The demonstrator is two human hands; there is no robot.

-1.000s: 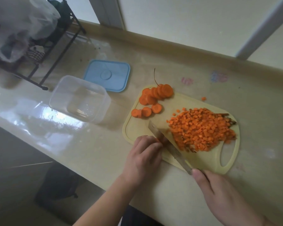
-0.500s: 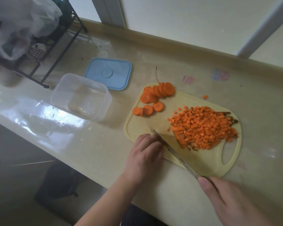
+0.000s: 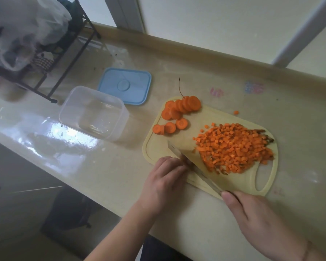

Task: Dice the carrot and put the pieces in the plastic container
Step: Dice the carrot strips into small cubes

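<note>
While the right hand (image 3: 260,217) at the lower right of the frame grips the handle of a knife (image 3: 194,166), thumb laid along the top where blade meets handle, the blade runs up and to the left across the near part of the cutting board (image 3: 239,183), its tip near the board's left side. The left hand (image 3: 165,182), at lower centre, has its fingers curled and pressed down at the board's near left edge, right against the blade; whatever it holds under the fingertips is hidden, so I cannot tell whether it grips a carrot piece.

Just beyond the knife, on the right half of the pale yellow board, lies a broad heap of diced carrot (image 3: 235,149), with dark trimmings at its far right edge. One loose cube sits on the surface (image 3: 120,178) past the board's far edge. On the board's upper left corner are the carrot slices (image 3: 179,113): a leaning row of rounds with a thin root tail, and a few separate rounds nearer.

Left of the board, apart from it, stands the clear plastic container (image 3: 93,112), open, no carrot inside. Behind it, its blue lid (image 3: 125,85) lies flat. In the upper left of the frame a black wire rack (image 3: 64,59) holds blurred bags.
</note>
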